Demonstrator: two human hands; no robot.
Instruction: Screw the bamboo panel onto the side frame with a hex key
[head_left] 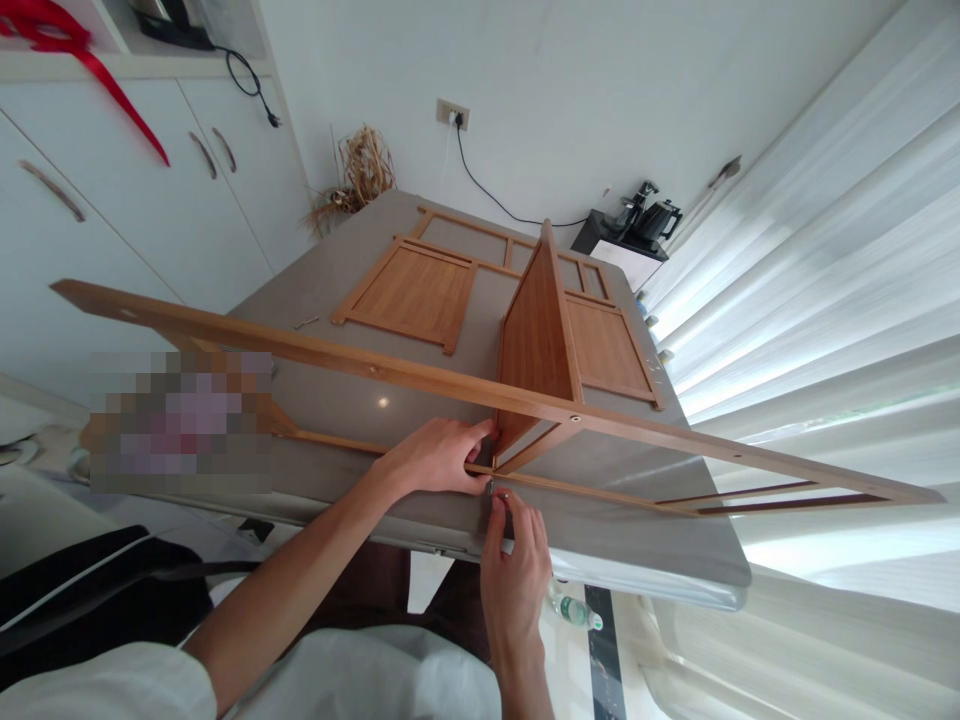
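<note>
A long wooden frame [442, 382] stands upright along the near side of the table. A wooden panel [536, 330] stands on edge behind it, meeting it roughly at a right angle. My left hand [439, 455] is closed round the corner where the panel meets the frame's thin lower rail [585, 489]. Just in front of that joint, my right hand [517, 545] pinches a small metal piece [492, 486], mostly covered by the fingertips. Its kind cannot be made out. A bolt head [575, 419] sits in the upper rail above the panel.
Flat on the grey-covered table [322, 270] lie a left panel [412, 290], a right panel [611, 345] and an open frame [469, 238]. A small metal tool [306, 322] rests left. A kettle [658, 222] stands beyond the far corner; a bottle [576, 611] is on the floor.
</note>
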